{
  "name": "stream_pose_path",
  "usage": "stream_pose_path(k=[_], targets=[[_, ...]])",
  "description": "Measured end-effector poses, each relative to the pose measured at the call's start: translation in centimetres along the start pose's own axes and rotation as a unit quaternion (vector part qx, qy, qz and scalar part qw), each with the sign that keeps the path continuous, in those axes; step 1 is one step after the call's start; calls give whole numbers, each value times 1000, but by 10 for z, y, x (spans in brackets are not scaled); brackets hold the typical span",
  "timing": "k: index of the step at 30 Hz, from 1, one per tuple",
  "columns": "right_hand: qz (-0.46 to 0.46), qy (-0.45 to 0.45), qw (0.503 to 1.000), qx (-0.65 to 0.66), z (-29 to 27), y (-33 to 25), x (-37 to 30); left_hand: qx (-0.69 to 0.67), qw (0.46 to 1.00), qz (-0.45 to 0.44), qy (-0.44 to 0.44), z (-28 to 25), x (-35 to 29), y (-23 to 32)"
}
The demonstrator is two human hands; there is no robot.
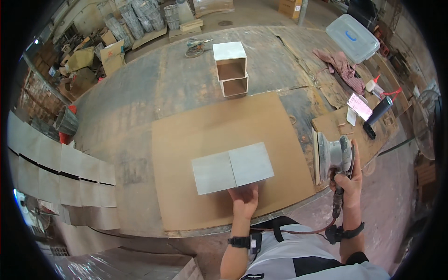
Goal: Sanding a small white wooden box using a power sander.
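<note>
Two white square-topped wooden boxes [232, 168] rest side by side on a brown board, a thin seam between them. My left hand [244, 199] is closed at their near edge, close to the seam, its fingertips partly hidden beneath the edge. Off the board's right edge, my right hand [349, 183] grips a grey air sander [335, 154], held up on its side so that its flat pad [316, 156] faces left. A reddish hose [308, 232] runs from the sander's handle across my waist.
Beneath the boxes lies the brown board [175, 205] on a worn table [135, 158]. Farther back stand two open-fronted white boxes [230, 51] and another sander [195, 48]. Rows of white boxes [74, 161] line the left. A phone [360, 107], cloth [346, 70] and clear lidded bin [352, 39] lie right.
</note>
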State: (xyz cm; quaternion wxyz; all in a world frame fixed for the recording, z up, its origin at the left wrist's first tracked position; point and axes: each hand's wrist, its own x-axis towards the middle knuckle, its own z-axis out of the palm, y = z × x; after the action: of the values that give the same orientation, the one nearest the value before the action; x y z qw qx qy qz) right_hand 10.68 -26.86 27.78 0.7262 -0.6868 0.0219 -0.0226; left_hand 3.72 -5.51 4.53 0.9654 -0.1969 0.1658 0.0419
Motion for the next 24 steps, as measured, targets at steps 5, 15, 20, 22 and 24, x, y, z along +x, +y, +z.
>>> stream_pose_path(k=[5, 15, 20, 22, 24], targets=[[-9, -60, 998, -24, 2, -9, -8, 648, 704, 190, 221, 36, -54, 16], [-130, -165, 956, -203, 57, -26, -21, 974, 132, 175, 58, 18, 21, 41], [-225, -167, 889, -361, 75, -12, -20, 977, 87, 157, 117, 18, 22, 33], [-231, -161, 894, -349, 89, 1, -20, 975, 71, 185, 101, 13, 21, 31], [-230, -210, 867, -388, 110, 13, -24, 972, 53, 213, 82, 16, 24, 29]])
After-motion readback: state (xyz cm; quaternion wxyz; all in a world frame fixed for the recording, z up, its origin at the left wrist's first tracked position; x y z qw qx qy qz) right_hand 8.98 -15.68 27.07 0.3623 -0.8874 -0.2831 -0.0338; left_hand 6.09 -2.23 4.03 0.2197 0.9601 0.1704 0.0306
